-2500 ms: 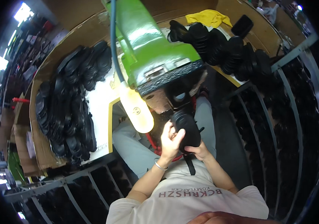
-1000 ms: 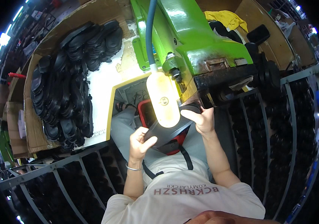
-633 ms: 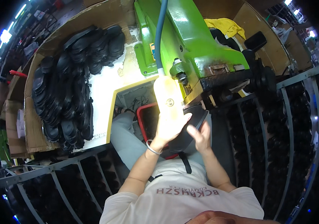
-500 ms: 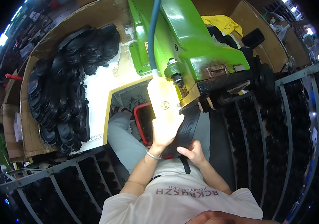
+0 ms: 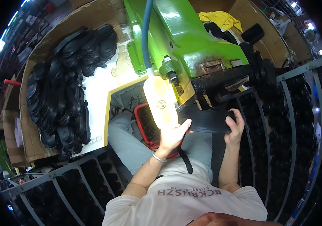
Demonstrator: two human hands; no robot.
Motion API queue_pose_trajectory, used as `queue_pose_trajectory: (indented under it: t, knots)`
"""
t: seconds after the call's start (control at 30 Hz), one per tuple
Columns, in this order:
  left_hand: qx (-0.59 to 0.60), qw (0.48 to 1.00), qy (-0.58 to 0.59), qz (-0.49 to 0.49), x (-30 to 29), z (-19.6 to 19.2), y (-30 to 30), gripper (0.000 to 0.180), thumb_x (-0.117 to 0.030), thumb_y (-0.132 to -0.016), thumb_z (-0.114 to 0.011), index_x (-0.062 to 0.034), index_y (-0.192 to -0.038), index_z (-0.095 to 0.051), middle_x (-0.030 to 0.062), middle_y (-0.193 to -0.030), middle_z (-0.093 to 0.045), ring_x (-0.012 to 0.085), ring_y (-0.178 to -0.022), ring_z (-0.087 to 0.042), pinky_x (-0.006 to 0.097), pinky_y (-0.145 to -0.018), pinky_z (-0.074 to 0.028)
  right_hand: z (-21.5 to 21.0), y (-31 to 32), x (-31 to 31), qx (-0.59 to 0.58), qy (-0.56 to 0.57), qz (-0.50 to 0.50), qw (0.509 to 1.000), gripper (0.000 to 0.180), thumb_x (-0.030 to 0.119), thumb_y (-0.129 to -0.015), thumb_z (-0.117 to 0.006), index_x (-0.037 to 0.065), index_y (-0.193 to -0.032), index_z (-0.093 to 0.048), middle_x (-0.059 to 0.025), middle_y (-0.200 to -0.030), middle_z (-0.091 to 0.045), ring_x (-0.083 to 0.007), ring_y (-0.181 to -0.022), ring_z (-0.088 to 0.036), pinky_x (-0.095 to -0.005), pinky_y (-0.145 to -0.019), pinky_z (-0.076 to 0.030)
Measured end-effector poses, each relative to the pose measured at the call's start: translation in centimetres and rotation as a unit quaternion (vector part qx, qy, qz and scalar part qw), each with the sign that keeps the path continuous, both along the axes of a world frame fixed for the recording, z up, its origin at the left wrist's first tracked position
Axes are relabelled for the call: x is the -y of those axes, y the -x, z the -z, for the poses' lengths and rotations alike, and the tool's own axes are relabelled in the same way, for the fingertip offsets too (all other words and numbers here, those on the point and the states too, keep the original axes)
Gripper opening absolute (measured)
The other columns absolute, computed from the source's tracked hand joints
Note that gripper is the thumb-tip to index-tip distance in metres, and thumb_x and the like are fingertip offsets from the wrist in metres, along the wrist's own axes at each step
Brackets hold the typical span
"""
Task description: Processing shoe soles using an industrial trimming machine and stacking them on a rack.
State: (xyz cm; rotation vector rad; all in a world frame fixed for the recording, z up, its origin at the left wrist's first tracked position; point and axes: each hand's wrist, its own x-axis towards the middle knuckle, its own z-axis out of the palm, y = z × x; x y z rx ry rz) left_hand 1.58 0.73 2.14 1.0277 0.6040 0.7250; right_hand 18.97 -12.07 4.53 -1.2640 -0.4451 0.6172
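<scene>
A black shoe sole (image 5: 209, 121) lies crosswise under the front of the green machine (image 5: 202, 45), held between my two hands. At its left end my left hand (image 5: 173, 138) grips it, thumb up along the edge. The lit lamp (image 5: 161, 103) on a blue-grey flexible neck covers part of that hand. My right hand (image 5: 235, 127) is closed round the sole's right end, thumb and fingers on its edge. The machine's dark metal working head (image 5: 221, 81) sits just above the sole. Whether the sole touches it cannot be made out.
Heaps of black soles (image 5: 61, 101) fill the white table's left side inside a cardboard surround (image 5: 25, 128). A red bin (image 5: 140, 126) stands below, between my legs. Metal racks (image 5: 51, 180) with dark items flank both sides. A yellow cloth (image 5: 223, 20) lies behind the machine.
The sole has swung from slanting toward my body to lying crosswise under the machine. My right hand has moved up and to the right with its end; my left hand moved slightly right.
</scene>
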Motion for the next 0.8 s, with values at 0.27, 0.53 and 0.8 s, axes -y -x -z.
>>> queue_pose_trajectory:
  t: [0.27,0.53,0.8]
  knots:
    - [-0.088,0.982,-0.169,-0.009,-3.3,-0.6,1.9,0.020,-0.006,-0.082,-0.068,-0.0002,-0.099,-0.060,0.0024,-0.088,-0.062,0.0099,-0.078,-0.058,0.023,-0.072,-0.047,-1.1,-1.2,-5.4,0.055,-0.042,-0.053,0.996,0.020,0.006,-0.083,-0.064,-0.001,-0.100,-0.057,-0.0024,-0.088,-0.061,-0.0054,-0.074,-0.055,-0.0177,-0.066,-0.043]
    - [-0.070,0.979,-0.178,-0.067,-6.5,-2.5,7.9,0.024,0.005,-0.075,-0.069,0.0058,-0.099,-0.062,0.0081,-0.090,-0.065,0.0138,-0.082,-0.063,0.025,-0.075,-0.050,-0.9,3.0,-8.6,0.074,-0.048,-0.180,0.980,0.035,0.004,-0.083,-0.063,-0.002,-0.115,-0.048,-0.0035,-0.097,-0.059,-0.0069,-0.083,-0.055,-0.0199,-0.073,-0.044]
    - [-0.094,0.991,-0.072,-0.058,-2.2,2.4,11.3,0.019,0.003,-0.075,-0.073,0.0004,-0.084,-0.057,0.0072,-0.080,-0.064,0.0094,-0.071,-0.060,0.022,-0.064,-0.049,0.3,5.3,-10.2,0.029,-0.052,-0.218,0.974,0.050,-0.007,-0.071,-0.072,-0.003,-0.115,-0.048,-0.0072,-0.101,-0.061,-0.0127,-0.090,-0.060,-0.0257,-0.079,-0.049]
